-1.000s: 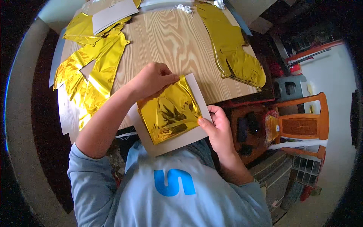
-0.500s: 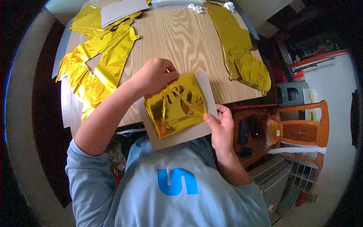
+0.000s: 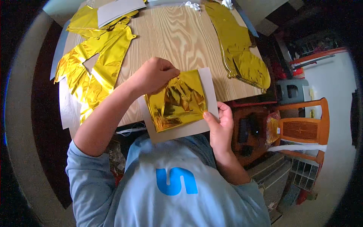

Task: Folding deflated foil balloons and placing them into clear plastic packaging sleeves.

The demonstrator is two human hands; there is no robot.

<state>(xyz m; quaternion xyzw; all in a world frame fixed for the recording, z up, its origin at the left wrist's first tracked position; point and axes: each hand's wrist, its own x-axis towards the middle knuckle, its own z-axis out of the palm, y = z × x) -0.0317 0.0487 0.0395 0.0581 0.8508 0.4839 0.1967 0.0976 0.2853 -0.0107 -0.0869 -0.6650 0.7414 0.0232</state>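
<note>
1. Centrally in the head view, locate the folded gold foil (image 3: 180, 100): a creased, shiny, roughly square packet lying flat on a grey card (image 3: 209, 84). The card shows past the foil along the right and lower edges.
2. Left hand (image 3: 159, 75): positioned at the upper left of the packet, back of the hand uppermost. Thumb and index finger are pinched together on the upper edge of the foil; the remaining fingers are curled.
3. Right hand (image 3: 220, 125): positioned at the right edge of the card. The thumb lies on top near the lower right corner of the foil; the fingers pass behind the card, gripping it.
4. Support position: card and foil are held in front of the light-blue shirt (image 3: 140, 204), overlapping the near edge of the wood-grain table (image 3: 172, 38) in the frame.
5. Left of frame: a flat gold foil balloon (image 3: 109, 58) with an opening and small edge tabs lies on the table. At the upper left, pale cards (image 3: 120, 12) rest on further gold foil (image 3: 80, 24).
6. Upper right of frame: a long gold foil piece (image 3: 234, 39) lies along the table edge. Near its top end is a white cord bundle (image 3: 193, 6).
7. Right of frame: a wooden chair (image 3: 324, 125) stands beside a grey stool (image 3: 283, 90).
</note>
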